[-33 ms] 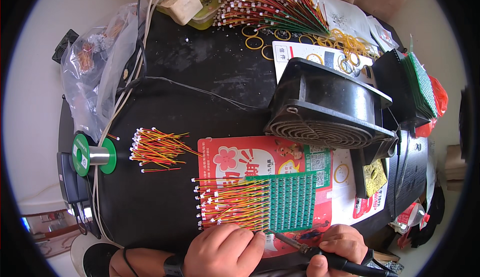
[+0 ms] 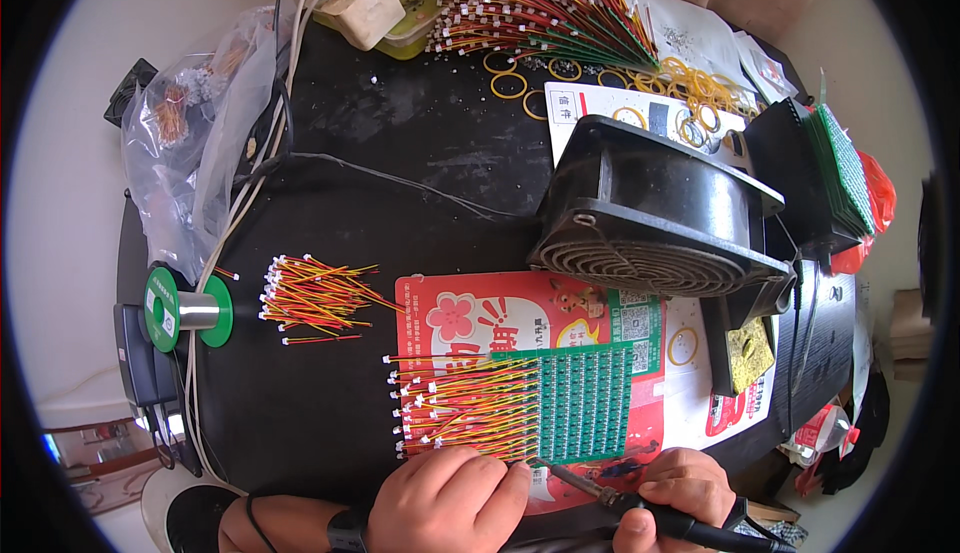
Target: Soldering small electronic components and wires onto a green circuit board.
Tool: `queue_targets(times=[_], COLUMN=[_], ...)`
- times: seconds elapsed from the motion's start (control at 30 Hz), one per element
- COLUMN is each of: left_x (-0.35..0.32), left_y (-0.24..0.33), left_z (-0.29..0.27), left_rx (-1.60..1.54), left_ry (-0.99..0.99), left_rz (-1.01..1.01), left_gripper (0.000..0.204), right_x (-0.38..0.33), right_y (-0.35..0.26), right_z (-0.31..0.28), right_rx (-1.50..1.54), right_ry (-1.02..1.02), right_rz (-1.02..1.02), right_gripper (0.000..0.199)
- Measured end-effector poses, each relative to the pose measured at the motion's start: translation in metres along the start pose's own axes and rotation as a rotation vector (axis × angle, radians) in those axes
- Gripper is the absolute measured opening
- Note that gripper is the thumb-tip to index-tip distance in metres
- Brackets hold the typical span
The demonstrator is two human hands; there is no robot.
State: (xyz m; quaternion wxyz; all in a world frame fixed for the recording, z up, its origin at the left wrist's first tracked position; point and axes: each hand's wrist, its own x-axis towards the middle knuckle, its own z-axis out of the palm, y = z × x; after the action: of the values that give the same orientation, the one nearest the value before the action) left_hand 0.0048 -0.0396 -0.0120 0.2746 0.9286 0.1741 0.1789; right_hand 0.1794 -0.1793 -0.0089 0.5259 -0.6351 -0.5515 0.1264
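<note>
A soldering iron [image 2: 672,521] is gripped in my right hand [image 2: 690,488], its tip reaching left to the lower left corner of a green circuit board panel [image 2: 585,403]. My left hand [image 2: 450,498] is closed at that same corner, fingertips pinched at the end of a thin wire lead; the fingers hide most of it. Rows of red and yellow wire leads [image 2: 465,403] with white connectors stretch left from the panel's left edge. The panel lies on a red printed sheet [image 2: 430,303]. Left of it is a loose pile of similar leads [image 2: 315,293].
A black fan [image 2: 650,213] stands behind the panel, with a yellow sponge [image 2: 750,355] to its right. A solder spool [image 2: 190,315] and a plastic bag [image 2: 195,143] are at left. Finished-looking wired boards [image 2: 550,13], rubber bands [image 2: 690,83] and a power strip [image 2: 362,11] lie far back.
</note>
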Motion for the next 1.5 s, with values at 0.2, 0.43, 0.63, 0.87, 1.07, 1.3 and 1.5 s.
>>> queue_targets(times=[0.2, 0.43, 0.63, 0.87, 1.07, 1.3, 1.5], left_x=[0.0, 0.0, 0.0, 0.0, 0.0, 0.0, 0.0], left_y=[-0.003, -0.002, -0.002, -0.003, -0.004, -0.003, -0.004], left_z=[0.002, 0.002, -0.001, -0.001, 0.001, 0.0, 0.0], left_rx=[0.022, 0.022, -0.011, -0.006, 0.001, 0.002, 0.005], left_ry=[-0.004, -0.001, 0.019, 0.004, 0.0, 0.007, -0.009], left_rz=[-0.001, -0.003, -0.009, -0.002, 0.011, 0.005, 0.004], left_gripper=[0.018, 0.017, 0.017, 0.018, 0.018, 0.018, 0.019], right_x=[-0.002, -0.002, 0.0, 0.0, 0.0, 0.0, 0.001], right_y=[0.003, 0.003, 0.003, 0.004, 0.004, 0.005, 0.007], right_z=[0.0, -0.002, -0.001, 0.002, 0.001, 0.002, 0.002], right_rx=[0.017, 0.023, 0.032, 0.042, 0.035, 0.039, 0.039], right_ry=[0.017, -0.02, -0.022, 0.0, -0.002, -0.006, -0.012], right_rz=[0.03, 0.018, 0.002, 0.009, 0.005, -0.008, -0.018], right_gripper=[0.023, 0.024, 0.024, 0.022, 0.022, 0.022, 0.023])
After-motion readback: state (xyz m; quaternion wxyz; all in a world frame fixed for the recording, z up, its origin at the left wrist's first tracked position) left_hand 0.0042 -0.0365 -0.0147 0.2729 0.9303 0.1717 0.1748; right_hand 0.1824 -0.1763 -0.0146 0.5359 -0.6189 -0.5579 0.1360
